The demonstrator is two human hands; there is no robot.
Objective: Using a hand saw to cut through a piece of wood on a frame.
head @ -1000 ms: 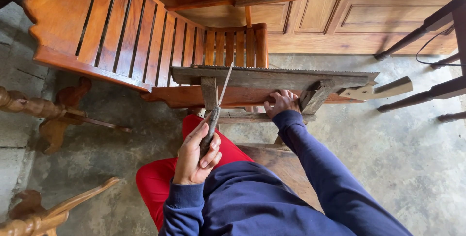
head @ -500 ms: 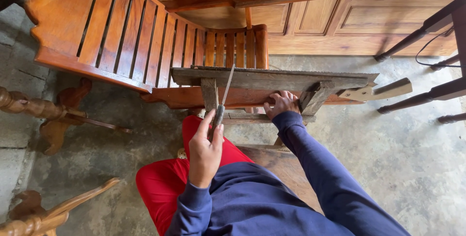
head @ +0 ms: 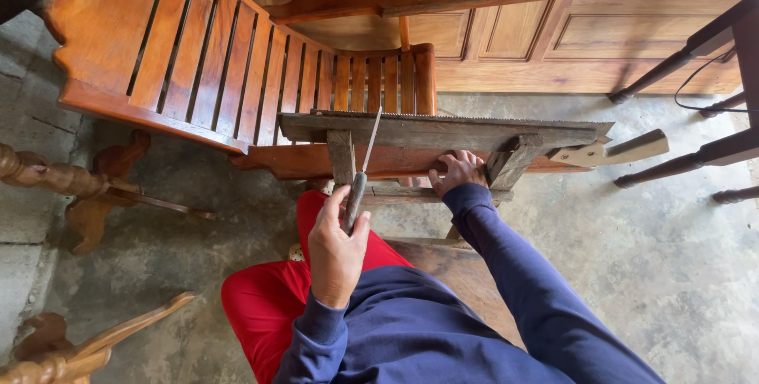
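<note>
My left hand (head: pixel 336 250) grips the dark wooden handle of a thin metal file (head: pixel 362 169), whose tip rests on the toothed upper edge of a saw blade (head: pixel 474 121). The blade is clamped teeth-up in a grey wooden vise (head: pixel 443 135) in front of me. The saw's pale handle (head: pixel 624 148) sticks out to the right. My right hand (head: pixel 457 171) holds the lower wooden bar of the vise, right of the file. I sit with red trousers and blue sleeves showing below.
A brown slatted wooden chair (head: pixel 198 60) lies tipped behind the vise, against panelled wooden doors (head: pixel 632 28). Turned wooden pieces (head: pixel 47 175) lie at left on the concrete floor. Dark furniture legs and a cable (head: pixel 704 76) are at right.
My left hand has pushed the file forward and up across the saw's teeth, away from my body. The right hand stays on the vise.
</note>
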